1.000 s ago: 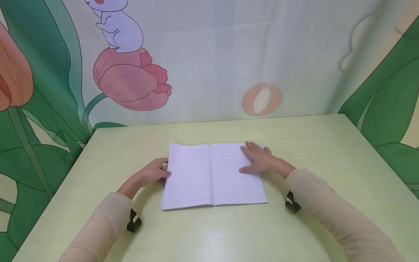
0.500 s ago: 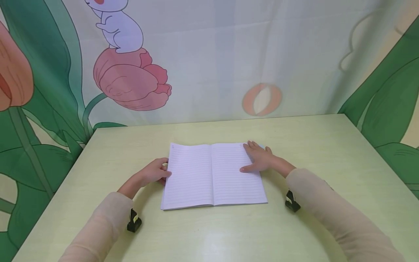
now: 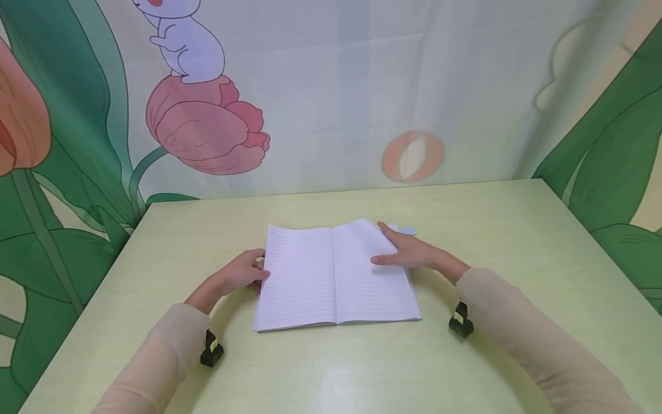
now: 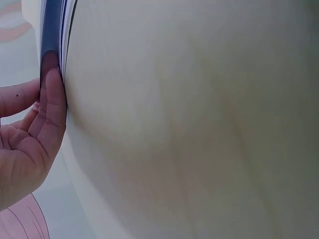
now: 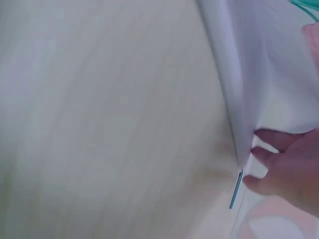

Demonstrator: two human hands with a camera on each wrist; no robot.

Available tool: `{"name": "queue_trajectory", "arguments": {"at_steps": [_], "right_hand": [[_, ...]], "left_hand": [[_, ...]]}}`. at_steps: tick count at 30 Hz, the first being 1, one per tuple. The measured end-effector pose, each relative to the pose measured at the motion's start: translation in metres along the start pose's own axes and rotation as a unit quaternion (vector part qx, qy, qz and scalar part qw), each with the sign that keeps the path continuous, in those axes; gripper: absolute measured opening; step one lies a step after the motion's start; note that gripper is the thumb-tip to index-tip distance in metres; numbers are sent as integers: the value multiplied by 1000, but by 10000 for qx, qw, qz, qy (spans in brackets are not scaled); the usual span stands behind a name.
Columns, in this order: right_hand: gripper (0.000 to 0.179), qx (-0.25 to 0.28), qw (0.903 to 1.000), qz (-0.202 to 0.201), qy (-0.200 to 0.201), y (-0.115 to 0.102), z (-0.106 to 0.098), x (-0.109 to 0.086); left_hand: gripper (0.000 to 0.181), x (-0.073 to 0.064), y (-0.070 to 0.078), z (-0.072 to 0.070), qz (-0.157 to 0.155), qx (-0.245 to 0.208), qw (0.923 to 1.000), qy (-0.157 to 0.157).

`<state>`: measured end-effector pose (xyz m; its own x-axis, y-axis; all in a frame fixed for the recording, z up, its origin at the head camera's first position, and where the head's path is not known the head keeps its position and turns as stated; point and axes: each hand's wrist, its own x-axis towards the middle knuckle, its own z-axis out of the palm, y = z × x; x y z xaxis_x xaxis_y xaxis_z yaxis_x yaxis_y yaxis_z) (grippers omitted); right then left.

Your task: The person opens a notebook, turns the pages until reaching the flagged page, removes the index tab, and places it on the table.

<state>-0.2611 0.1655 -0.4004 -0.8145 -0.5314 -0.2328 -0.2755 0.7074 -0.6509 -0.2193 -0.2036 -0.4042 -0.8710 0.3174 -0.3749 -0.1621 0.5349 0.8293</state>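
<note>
An open lined notebook (image 3: 297, 282) lies on the table. At its left edge my left hand (image 3: 240, 271) grips the pages, thumb on top; in the left wrist view this hand (image 4: 30, 124) has a finger tucked among the sheets at the edge. My right hand (image 3: 411, 251) touches the upper right of the right-hand page (image 3: 359, 287) with thumb and fingers spread. That page bulges upward at its top corner. In the right wrist view the right hand's extended fingertips (image 5: 261, 155) meet the raised sheet. A light blue tab (image 3: 407, 231) sticks out past the notebook's right edge.
The pale wooden table (image 3: 331, 374) extends on all sides of the notebook. A curtain (image 3: 310, 103) printed with a rabbit and flowers hangs behind it. Small black devices (image 3: 211, 349) sit at both wrists.
My right hand has slid slightly left over the right-hand page, and its top corner has buckled upward. More of the blue tab shows. The left hand keeps its hold.
</note>
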Motion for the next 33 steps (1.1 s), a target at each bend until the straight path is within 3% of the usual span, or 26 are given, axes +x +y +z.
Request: {"name": "queue_trajectory", "arguments": {"at_steps": [3, 7, 14, 21, 27, 33], "right_hand": [[97, 693, 9975, 92, -54, -6, 0, -2], [91, 1144, 9933, -98, -111, -14, 3, -2], [84, 1453, 9877, -550, -189, -32, 14, 1], [76, 1759, 9810, -740, -356, -51, 25, 5], [72, 1668, 9814, -799, -516, -62, 34, 9], [70, 874, 9874, -942, -922, -69, 45, 10]], "left_hand": [[49, 0, 0, 0, -15, -1, 10000, 8], [47, 1, 0, 1, -72, 20, 10000, 32], [46, -1, 1, 0, -94, -2, 9999, 40], [48, 0, 2, 1, -21, -9, 10000, -5], [47, -2, 3, 1, -31, -28, 10000, -24], [44, -1, 2, 0, 112, -135, 9998, -79]]}}
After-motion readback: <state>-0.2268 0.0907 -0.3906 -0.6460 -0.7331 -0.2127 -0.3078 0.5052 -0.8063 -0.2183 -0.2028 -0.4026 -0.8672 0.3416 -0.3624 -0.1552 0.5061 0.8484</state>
